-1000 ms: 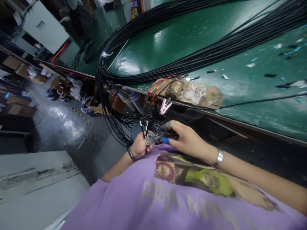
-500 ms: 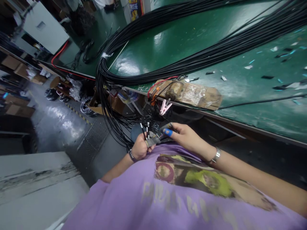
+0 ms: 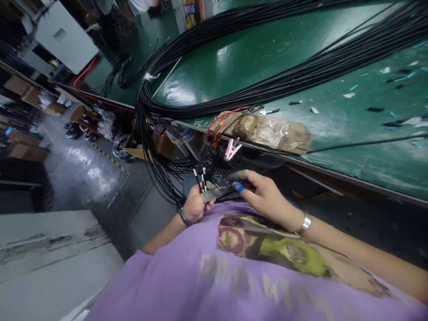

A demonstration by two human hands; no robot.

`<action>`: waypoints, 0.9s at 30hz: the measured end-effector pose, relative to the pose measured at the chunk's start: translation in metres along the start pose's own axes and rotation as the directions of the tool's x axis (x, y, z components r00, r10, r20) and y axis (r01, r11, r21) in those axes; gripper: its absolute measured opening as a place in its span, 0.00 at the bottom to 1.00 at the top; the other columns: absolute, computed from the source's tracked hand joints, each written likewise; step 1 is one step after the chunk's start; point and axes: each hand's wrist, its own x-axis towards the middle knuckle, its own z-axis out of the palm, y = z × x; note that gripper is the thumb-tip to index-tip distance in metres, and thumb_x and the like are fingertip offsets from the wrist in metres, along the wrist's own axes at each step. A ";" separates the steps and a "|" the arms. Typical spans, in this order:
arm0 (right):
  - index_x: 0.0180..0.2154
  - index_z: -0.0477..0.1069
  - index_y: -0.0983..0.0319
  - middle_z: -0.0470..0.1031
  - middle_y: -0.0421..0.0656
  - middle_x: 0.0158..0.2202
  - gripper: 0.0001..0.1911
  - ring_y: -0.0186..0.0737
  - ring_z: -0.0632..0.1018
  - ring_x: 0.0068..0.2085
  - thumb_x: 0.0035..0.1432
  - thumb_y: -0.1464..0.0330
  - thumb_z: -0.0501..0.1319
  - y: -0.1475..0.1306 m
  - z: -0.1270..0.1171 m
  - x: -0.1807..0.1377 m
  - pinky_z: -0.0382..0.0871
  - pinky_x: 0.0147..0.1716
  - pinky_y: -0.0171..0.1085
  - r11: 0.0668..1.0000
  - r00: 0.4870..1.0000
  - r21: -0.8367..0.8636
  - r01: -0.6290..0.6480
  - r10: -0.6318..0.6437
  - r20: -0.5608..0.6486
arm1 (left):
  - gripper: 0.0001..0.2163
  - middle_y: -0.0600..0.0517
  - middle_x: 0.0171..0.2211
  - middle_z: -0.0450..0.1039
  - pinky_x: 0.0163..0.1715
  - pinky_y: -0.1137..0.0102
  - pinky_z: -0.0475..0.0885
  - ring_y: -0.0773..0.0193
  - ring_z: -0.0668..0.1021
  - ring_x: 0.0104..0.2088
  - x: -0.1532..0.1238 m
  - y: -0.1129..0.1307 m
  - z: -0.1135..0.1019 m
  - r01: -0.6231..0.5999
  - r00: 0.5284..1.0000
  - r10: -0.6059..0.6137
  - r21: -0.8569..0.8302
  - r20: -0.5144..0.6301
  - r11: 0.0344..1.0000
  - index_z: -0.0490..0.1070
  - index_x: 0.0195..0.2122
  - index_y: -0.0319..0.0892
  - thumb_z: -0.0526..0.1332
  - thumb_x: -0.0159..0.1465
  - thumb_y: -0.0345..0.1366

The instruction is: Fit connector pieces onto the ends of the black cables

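My left hand, with grey tape on a fingertip, is closed around several thin black cables. Their white-tipped ends stick up out of the fist. Fine stripped wire strands show just beyond its fingertips. To the right, my right hand wears a grey cover on the index finger and blue tape on the thumb. Those two fingers are apart, with nothing visible between them; its other fingers are hidden underneath. A thick bundle of black cables hangs over the table edge towards my left hand.
The green table carries the long cable coil and scattered scraps. At its near edge are a taped cardboard piece and a pink clothespin. A white machine stands far left, cardboard boxes on the floor.
My right hand has drawn slightly right, away from the left, and its thumb and index finger have spread apart. My left hand keeps its hold on the cables.
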 end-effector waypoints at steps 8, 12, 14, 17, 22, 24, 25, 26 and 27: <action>0.26 0.65 0.61 0.70 0.39 0.23 0.09 0.35 0.69 0.26 0.56 0.64 0.54 0.000 0.008 0.003 0.66 0.26 0.34 0.988 0.979 0.065 -0.138 0.126 0.160 | 0.21 0.60 0.11 0.61 0.11 0.78 0.50 0.77 0.59 0.11 -0.004 0.001 0.002 0.013 1.000 -0.014 0.095 0.007 0.995 0.64 0.23 0.39 0.69 0.44 0.50; 0.26 0.63 0.60 0.68 0.40 0.25 0.04 0.36 0.68 0.26 0.49 0.74 0.56 -0.005 0.003 0.001 0.62 0.26 0.34 0.970 0.975 -0.201 0.140 -0.099 0.200 | 0.20 0.60 0.12 0.62 0.12 0.78 0.51 0.77 0.60 0.11 -0.006 0.001 0.002 0.034 0.993 -0.054 0.197 0.101 0.980 0.64 0.23 0.39 0.70 0.44 0.48; 0.26 0.63 0.60 0.67 0.40 0.26 0.07 0.36 0.69 0.27 0.45 0.77 0.56 -0.007 -0.001 -0.001 0.60 0.27 0.34 0.904 0.944 -0.331 0.271 -0.181 0.276 | 0.20 0.60 0.12 0.61 0.12 0.78 0.50 0.78 0.59 0.11 -0.005 0.000 0.001 0.020 0.991 -0.043 0.182 0.124 0.983 0.63 0.21 0.39 0.69 0.45 0.49; 0.26 0.63 0.60 0.68 0.41 0.27 0.07 0.37 0.70 0.28 0.45 0.78 0.56 -0.007 -0.004 -0.001 0.60 0.27 0.34 0.861 0.951 -0.447 0.243 -0.120 0.285 | 0.21 0.60 0.11 0.60 0.11 0.78 0.48 0.78 0.57 0.10 -0.003 -0.002 0.000 0.014 0.994 -0.027 0.122 0.107 0.992 0.63 0.20 0.39 0.69 0.46 0.50; 0.28 0.66 0.60 0.72 0.42 0.28 0.03 0.39 0.73 0.30 0.50 0.73 0.56 0.003 -0.001 0.001 0.66 0.31 0.36 0.968 0.995 -0.246 -0.038 0.059 0.080 | 0.22 0.59 0.10 0.59 0.10 0.78 0.47 0.78 0.57 0.10 -0.001 -0.001 -0.001 -0.005 0.996 -0.001 0.066 0.092 0.998 0.62 0.18 0.39 0.68 0.45 0.52; 0.29 0.68 0.60 0.74 0.41 0.28 0.05 0.39 0.73 0.30 0.54 0.68 0.54 0.005 0.001 0.001 0.68 0.32 0.37 0.994 0.990 -0.044 -0.105 0.108 0.091 | 0.22 0.59 0.10 0.59 0.10 0.78 0.47 0.78 0.57 0.10 -0.001 -0.002 -0.001 -0.015 0.995 0.010 0.059 0.096 0.998 0.62 0.17 0.39 0.68 0.46 0.51; 0.29 0.69 0.60 0.74 0.41 0.27 0.08 0.38 0.74 0.30 0.55 0.65 0.54 0.005 0.001 0.001 0.69 0.32 0.37 0.990 0.983 0.038 -0.136 0.130 0.129 | 0.21 0.59 0.10 0.59 0.10 0.78 0.47 0.78 0.57 0.10 -0.001 -0.002 -0.001 -0.016 0.995 0.011 0.057 0.097 0.998 0.63 0.18 0.39 0.68 0.46 0.51; 0.29 0.69 0.61 0.75 0.41 0.27 0.10 0.38 0.73 0.30 0.56 0.63 0.54 0.005 0.002 0.001 0.70 0.31 0.37 0.981 0.973 0.099 -0.168 0.149 0.178 | 0.21 0.59 0.10 0.59 0.10 0.78 0.47 0.78 0.57 0.10 -0.001 -0.003 -0.001 -0.017 0.995 0.011 0.056 0.095 0.998 0.63 0.18 0.39 0.68 0.46 0.51; 0.28 0.69 0.61 0.74 0.41 0.27 0.12 0.38 0.73 0.29 0.56 0.60 0.54 0.004 0.003 0.001 0.70 0.31 0.37 0.970 0.960 0.142 -0.199 0.164 0.226 | 0.21 0.59 0.10 0.58 0.10 0.78 0.47 0.78 0.57 0.10 0.000 -0.003 0.000 -0.015 0.996 0.010 0.055 0.092 0.998 0.63 0.18 0.38 0.69 0.46 0.50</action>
